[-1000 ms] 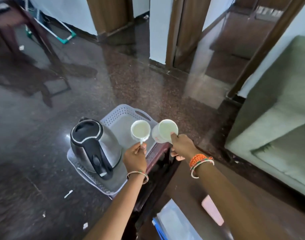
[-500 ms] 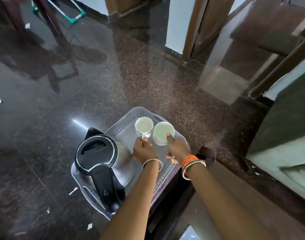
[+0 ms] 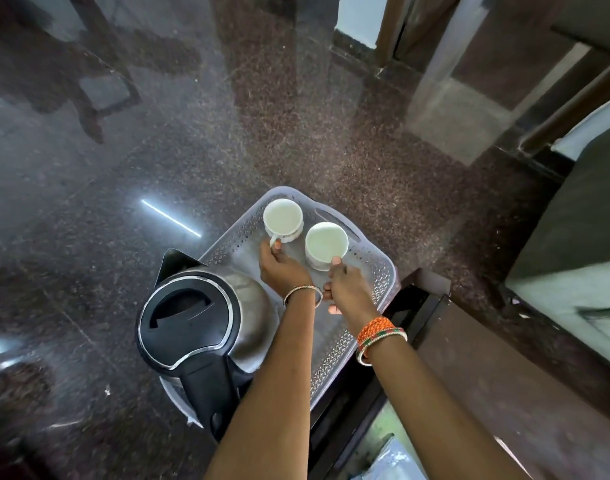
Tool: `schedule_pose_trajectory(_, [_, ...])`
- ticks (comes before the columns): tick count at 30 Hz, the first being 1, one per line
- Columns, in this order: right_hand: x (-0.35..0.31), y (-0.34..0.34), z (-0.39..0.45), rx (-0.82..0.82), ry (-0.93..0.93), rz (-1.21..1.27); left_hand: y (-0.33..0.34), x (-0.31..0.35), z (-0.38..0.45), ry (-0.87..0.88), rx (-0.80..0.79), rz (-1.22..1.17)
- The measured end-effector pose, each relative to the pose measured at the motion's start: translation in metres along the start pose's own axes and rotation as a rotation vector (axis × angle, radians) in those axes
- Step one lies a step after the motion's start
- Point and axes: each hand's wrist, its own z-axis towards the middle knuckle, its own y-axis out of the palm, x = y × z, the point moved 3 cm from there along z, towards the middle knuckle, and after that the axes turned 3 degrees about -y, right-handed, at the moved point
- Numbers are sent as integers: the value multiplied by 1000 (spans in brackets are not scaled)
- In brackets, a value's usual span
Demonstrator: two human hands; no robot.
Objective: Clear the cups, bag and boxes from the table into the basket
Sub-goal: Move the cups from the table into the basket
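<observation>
Two white cups sit low inside the pale perforated basket [image 3: 374, 271] on the floor. My left hand [image 3: 283, 268] pinches the handle of the left cup [image 3: 283, 218]. The right cup [image 3: 326, 242] is gripped at its near rim by my right hand [image 3: 347, 289]. Both cups are upright and look empty. Whether they rest on the basket's bottom I cannot tell.
A steel kettle with a black lid [image 3: 192, 313] fills the basket's near-left part. The dark wooden table [image 3: 487, 368] lies to the right, with a plastic bag [image 3: 390, 459] at the bottom edge. A green sofa [image 3: 573, 289] stands far right. Polished stone floor surrounds the basket.
Both hands have carried the cups forward and down, from above the basket's edge into its far end. The view has tilted further down.
</observation>
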Motion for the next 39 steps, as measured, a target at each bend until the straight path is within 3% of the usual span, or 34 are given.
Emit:
schedule_pose_trajectory(3, [2,10,-1,3,33,88,-3,1,-1,-25,-25,-93])
schedule_pose_trajectory(7, [-2,23,-3,-60,43,107,-3,-4,-5,-281,-218,-350])
schedule_pose_trajectory(10, [-6,27,-2,-33,65,100,-9,-6,-20,-354,-273,-422])
schedule_pose_trajectory(14, [-7,34,-9,-21,191,392,-17,-10,-35,-483,-262,-512])
schedule_pose_trajectory(19, [-19,37,-5,22,274,625,-20,-14,-35,-564,-382,-515])
schedule_pose_trajectory(24, [-22,36,-3,65,212,442,-18,-13,-40,-527,-444,-471])
schedule_pose_trajectory(29, [-17,15,-18,-30,88,345,-27,-4,-48,-504,-449,-421])
schedule_pose_trajectory(31, [-9,-10,-31,22,-53,177,-35,1,-56,-390,-391,-274])
schedule_pose_trajectory(34, [16,-63,-67,160,-268,60,-57,7,-91,33,-319,101])
schedule_pose_trajectory(36, [46,-111,-101,326,-373,7,-70,3,-134,278,-358,214])
schedule_pose_trajectory(39, [106,-181,-140,521,-406,-104,-73,-12,-210,637,-543,325])
